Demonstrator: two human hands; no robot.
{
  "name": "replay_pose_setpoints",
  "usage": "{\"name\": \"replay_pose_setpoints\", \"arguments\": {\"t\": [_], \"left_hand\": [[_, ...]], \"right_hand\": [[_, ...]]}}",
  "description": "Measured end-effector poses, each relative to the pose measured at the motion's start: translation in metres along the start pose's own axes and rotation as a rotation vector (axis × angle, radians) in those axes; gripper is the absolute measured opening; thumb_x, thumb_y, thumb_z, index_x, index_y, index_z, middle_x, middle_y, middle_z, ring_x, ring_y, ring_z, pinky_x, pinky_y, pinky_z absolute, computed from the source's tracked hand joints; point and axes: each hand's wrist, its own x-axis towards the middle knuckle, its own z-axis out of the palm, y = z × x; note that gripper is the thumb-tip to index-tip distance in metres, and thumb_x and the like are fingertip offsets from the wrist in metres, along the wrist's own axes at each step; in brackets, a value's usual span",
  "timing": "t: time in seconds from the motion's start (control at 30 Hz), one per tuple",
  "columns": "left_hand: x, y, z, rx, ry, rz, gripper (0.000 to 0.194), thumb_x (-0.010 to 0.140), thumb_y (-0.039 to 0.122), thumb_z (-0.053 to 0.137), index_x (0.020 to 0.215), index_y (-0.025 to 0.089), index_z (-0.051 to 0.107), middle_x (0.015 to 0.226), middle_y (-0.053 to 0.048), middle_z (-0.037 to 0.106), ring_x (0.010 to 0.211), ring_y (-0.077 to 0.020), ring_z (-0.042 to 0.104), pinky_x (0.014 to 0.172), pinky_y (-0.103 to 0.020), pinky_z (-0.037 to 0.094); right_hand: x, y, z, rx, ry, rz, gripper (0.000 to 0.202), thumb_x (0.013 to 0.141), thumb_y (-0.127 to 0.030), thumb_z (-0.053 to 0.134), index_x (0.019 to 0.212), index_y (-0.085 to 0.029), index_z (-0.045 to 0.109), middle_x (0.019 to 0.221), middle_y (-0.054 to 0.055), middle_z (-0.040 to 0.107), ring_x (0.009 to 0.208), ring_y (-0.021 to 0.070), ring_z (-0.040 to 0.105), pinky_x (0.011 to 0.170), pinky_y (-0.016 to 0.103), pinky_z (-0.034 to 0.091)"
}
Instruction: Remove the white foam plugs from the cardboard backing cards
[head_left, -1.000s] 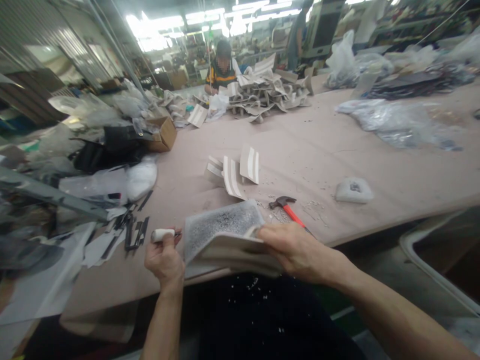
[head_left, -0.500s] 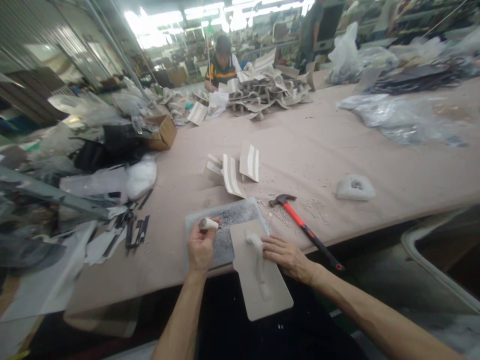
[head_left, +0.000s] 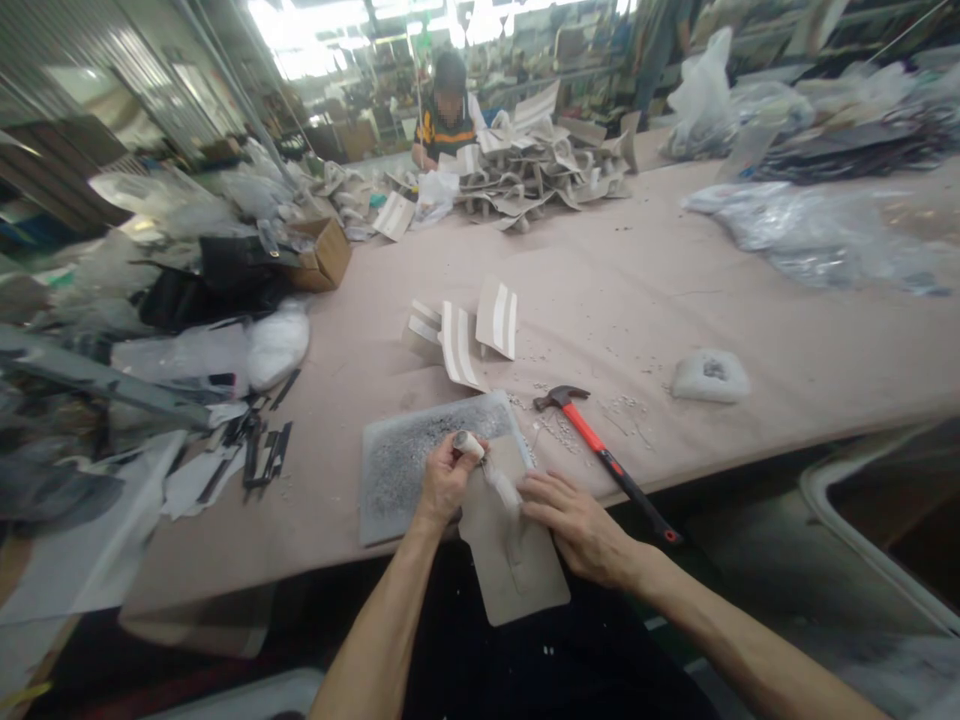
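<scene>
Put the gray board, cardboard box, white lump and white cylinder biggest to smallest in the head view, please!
1. Gray board
2. Cardboard box and white lump: look too alike to rank
3. White cylinder, in the left hand

Left fingers [head_left: 444, 456] curled, right fingers [head_left: 546, 492] straighter

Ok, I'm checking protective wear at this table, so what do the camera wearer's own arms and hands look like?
The left hand and right hand are both bare, without gloves; I can make out no ring, watch or markings. The forearms are uncovered too, with no sleeve in view. Dark clothing shows between them.
</scene>
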Motion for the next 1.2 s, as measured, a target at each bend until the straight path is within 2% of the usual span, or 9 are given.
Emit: {"name": "replay_pose_setpoints", "arguments": {"t": [0.1,0.17,0.4,0.6,0.73,0.8,0.93,1.1,1.2], "left_hand": [[0.000,0.001,0.001,-0.005,-0.020,-0.021,0.024,0.084,0.036,0.069,0.098,0.017,0.067,0.094,-0.008,0.077,0.088,-0.0214,0.072,0.081,-0.032,0.055],[0.000,0.001,0.001,0.018,-0.030,-0.020,0.023,0.083,0.035,0.070,0.098,0.018,0.067,0.094,-0.007,0.077,0.088,-0.0213,0.072,0.080,-0.031,0.055],[0.002,-0.002,-0.002,0.136,-0.076,0.035,0.018,0.086,0.032,0.066,0.098,0.019,0.068,0.093,-0.005,0.076,0.086,-0.0195,0.070,0.080,-0.029,0.053],[0.003,-0.003,0.000,0.249,-0.129,0.130,0.014,0.086,0.024,0.060,0.097,0.020,0.067,0.092,-0.003,0.074,0.086,-0.0188,0.068,0.081,-0.028,0.051],[0.004,-0.001,0.000,0.308,-0.168,0.184,0.013,0.088,0.024,0.057,0.096,0.020,0.066,0.085,-0.002,0.068,0.079,-0.0174,0.062,0.076,-0.026,0.048],[0.004,-0.001,0.000,0.329,-0.183,0.190,0.014,0.089,0.025,0.056,0.097,0.019,0.066,0.083,-0.002,0.066,0.077,-0.0169,0.060,0.074,-0.026,0.046],[0.001,-0.003,0.000,0.335,-0.186,0.211,0.015,0.090,0.025,0.054,0.099,0.019,0.065,0.081,-0.001,0.064,0.075,-0.0161,0.058,0.073,-0.026,0.045],[-0.001,-0.009,0.002,0.359,-0.123,0.243,0.013,0.089,0.024,0.054,0.081,0.019,0.063,0.069,0.001,0.059,0.065,-0.0143,0.053,0.064,-0.025,0.041],[-0.002,-0.009,0.002,0.357,-0.128,0.246,0.012,0.089,0.025,0.054,0.084,0.019,0.064,0.072,0.000,0.060,0.067,-0.0149,0.055,0.066,-0.025,0.043]], "right_hand": [[-0.008,0.010,-0.007,-0.133,0.311,0.219,0.038,0.089,-0.008,0.043,0.120,-0.018,0.061,0.135,0.015,0.058,0.129,0.0278,0.052,0.110,0.049,0.043],[-0.014,0.024,-0.013,-0.249,0.390,0.434,0.030,0.090,-0.013,0.046,0.116,-0.015,0.062,0.129,0.017,0.060,0.119,0.0301,0.056,0.104,0.048,0.046],[-0.018,0.051,-0.035,-0.331,-0.001,0.941,0.023,0.090,-0.025,0.054,0.109,-0.012,0.061,0.105,0.015,0.061,0.098,0.0284,0.058,0.086,0.039,0.046],[0.011,0.050,-0.052,0.501,0.097,1.262,0.016,0.075,-0.011,0.055,0.090,-0.017,0.055,0.076,0.003,0.053,0.070,0.0168,0.052,0.064,0.028,0.041],[0.035,0.030,-0.063,0.789,0.081,1.243,0.001,0.083,-0.021,0.046,0.084,-0.020,0.047,0.064,-0.004,0.045,0.048,0.0108,0.040,0.047,0.024,0.037],[0.042,0.010,-0.071,0.820,0.157,1.187,0.013,0.092,-0.033,0.040,0.085,-0.022,0.043,0.064,-0.005,0.042,0.045,0.0098,0.036,0.044,0.022,0.034],[0.045,-0.028,-0.087,0.379,0.319,0.792,0.032,0.097,-0.050,0.038,0.080,-0.023,0.043,0.062,-0.003,0.045,0.051,0.0113,0.040,0.049,0.024,0.031],[0.044,-0.044,-0.102,-0.168,-0.018,0.460,0.023,0.097,-0.033,0.041,0.079,-0.021,0.047,0.056,-0.002,0.045,0.047,0.0108,0.027,0.050,0.030,0.014],[0.055,-0.052,-0.121,-0.237,0.042,0.389,0.026,0.100,-0.034,0.041,0.078,-0.021,0.047,0.055,-0.003,0.045,0.045,0.0102,0.027,0.049,0.029,0.015]]}}
